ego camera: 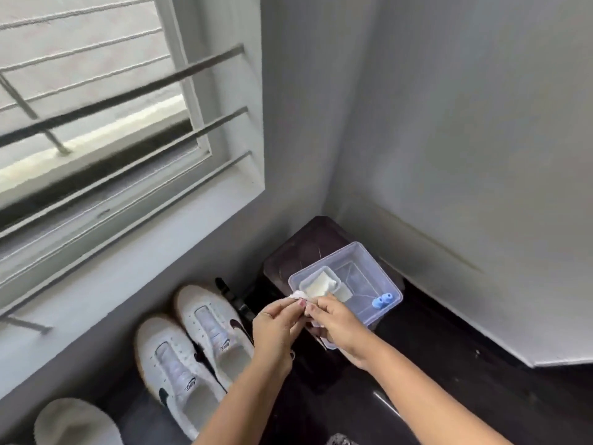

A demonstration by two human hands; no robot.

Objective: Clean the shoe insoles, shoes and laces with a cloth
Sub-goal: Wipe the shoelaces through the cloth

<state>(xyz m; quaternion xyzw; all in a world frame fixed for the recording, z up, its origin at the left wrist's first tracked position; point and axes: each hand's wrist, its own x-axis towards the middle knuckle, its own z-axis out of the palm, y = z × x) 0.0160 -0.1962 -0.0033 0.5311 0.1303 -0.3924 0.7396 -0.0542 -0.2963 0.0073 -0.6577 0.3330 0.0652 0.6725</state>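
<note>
- Left hand (277,319) and right hand (333,317) pinch a white cloth (300,295) at the clear plastic container (378,274).
- Left of the container, both white sneakers (192,348) sit laceless and untouched; the wiping seems not yet begun.

Clear tub (382,277) on dark stool (298,248)

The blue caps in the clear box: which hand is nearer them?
Right. The right hand sits at the box edge, just beside the blue caps; the left hand is farther off, toward the shoes.
</note>
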